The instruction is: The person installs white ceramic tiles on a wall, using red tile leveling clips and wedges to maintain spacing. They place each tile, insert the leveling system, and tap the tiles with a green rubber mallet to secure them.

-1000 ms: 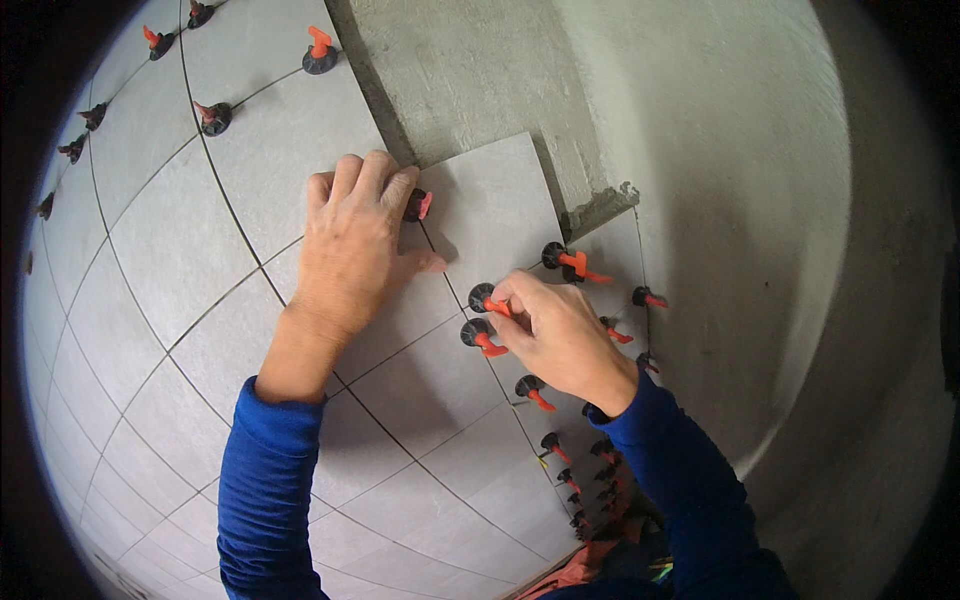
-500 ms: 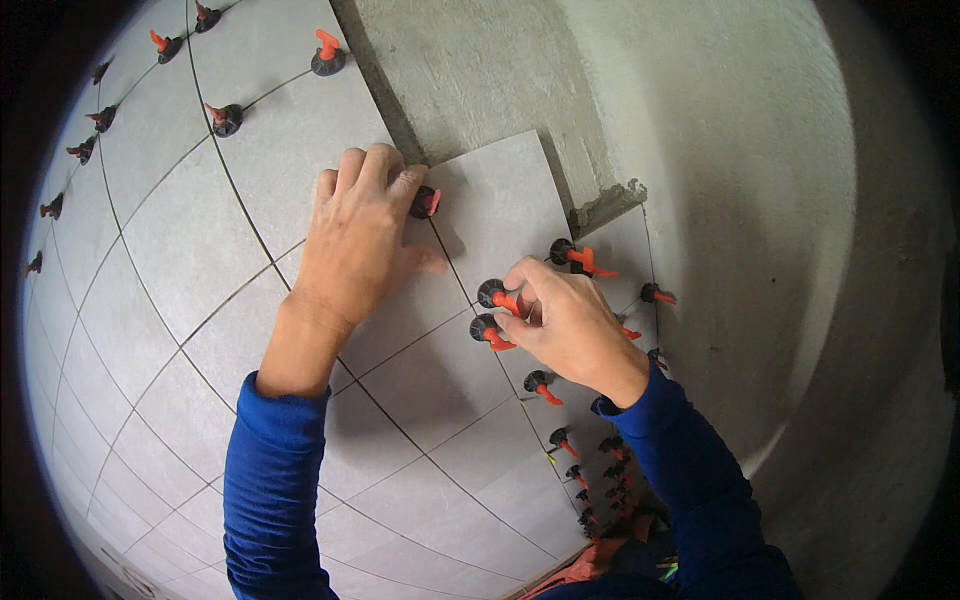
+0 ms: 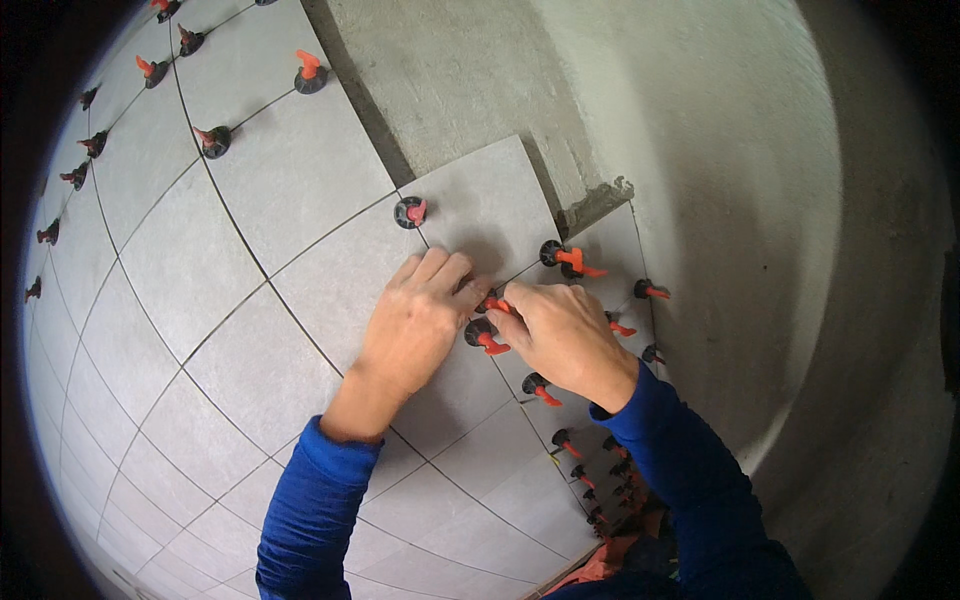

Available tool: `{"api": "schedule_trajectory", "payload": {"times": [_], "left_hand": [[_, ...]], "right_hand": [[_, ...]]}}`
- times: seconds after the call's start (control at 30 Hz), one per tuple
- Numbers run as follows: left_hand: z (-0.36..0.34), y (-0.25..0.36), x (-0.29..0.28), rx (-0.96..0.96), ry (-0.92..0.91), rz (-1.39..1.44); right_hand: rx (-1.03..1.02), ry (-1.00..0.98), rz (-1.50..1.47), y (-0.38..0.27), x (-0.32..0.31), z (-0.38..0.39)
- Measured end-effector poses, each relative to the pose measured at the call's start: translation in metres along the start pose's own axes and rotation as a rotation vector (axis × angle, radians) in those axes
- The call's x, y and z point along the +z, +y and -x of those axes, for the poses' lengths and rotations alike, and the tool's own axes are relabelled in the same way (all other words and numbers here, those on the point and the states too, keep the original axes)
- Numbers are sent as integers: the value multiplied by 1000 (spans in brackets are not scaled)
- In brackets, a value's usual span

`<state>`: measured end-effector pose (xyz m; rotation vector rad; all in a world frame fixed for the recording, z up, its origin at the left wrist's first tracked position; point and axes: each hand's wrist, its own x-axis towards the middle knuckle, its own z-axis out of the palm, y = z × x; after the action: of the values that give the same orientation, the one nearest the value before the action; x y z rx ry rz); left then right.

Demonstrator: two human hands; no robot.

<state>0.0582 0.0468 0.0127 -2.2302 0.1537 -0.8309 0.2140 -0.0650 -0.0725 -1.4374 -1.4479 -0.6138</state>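
Note:
Between my hands is a tile leveler (image 3: 492, 304) with a red handle and black round base, at a joint between grey tiles (image 3: 478, 185). My right hand (image 3: 575, 330) pinches its red handle between thumb and forefinger. Curled around the base's left side is my left hand (image 3: 420, 315), thumb and fingertips closed at it and partly hidden. Just below sits a second tile leveler (image 3: 483, 336), near my right thumb. Another leveler (image 3: 410, 212) stands above my left hand, at the corner of the upper tile.
Several more levelers stand along the joints at upper left, such as one leveler (image 3: 310, 74), and down the right edge. Bare grey cement (image 3: 450, 90) borders the tiles above, and a rough wall (image 3: 740, 250) rises at right. Reddish material (image 3: 605, 562) lies at the bottom.
My left hand has moved down and right from the upper leveler to the one in my right hand. My right hand keeps its pinch. The view has shifted slightly.

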Motion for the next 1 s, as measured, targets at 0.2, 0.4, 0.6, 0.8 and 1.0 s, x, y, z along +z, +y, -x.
{"api": "schedule_trajectory", "payload": {"times": [0.2, 0.4, 0.6, 0.8, 1.0], "left_hand": [[-9, -10, 3, 86, 4, 25], [-3, -9, 16, 34, 109, 31], [12, 16, 10, -186, 90, 56], [11, 31, 12, -282, 95, 23], [0, 32, 28, -284, 163, -125]], "right_hand": [[-59, 10, 46, 3, 2, 0], [-115, -11, 61, 5, 0, -4], [-121, -13, 76, 1, -4, -5], [-134, -9, 122, 1, -3, -6], [-119, -41, 161, 0, -5, -7]]}}
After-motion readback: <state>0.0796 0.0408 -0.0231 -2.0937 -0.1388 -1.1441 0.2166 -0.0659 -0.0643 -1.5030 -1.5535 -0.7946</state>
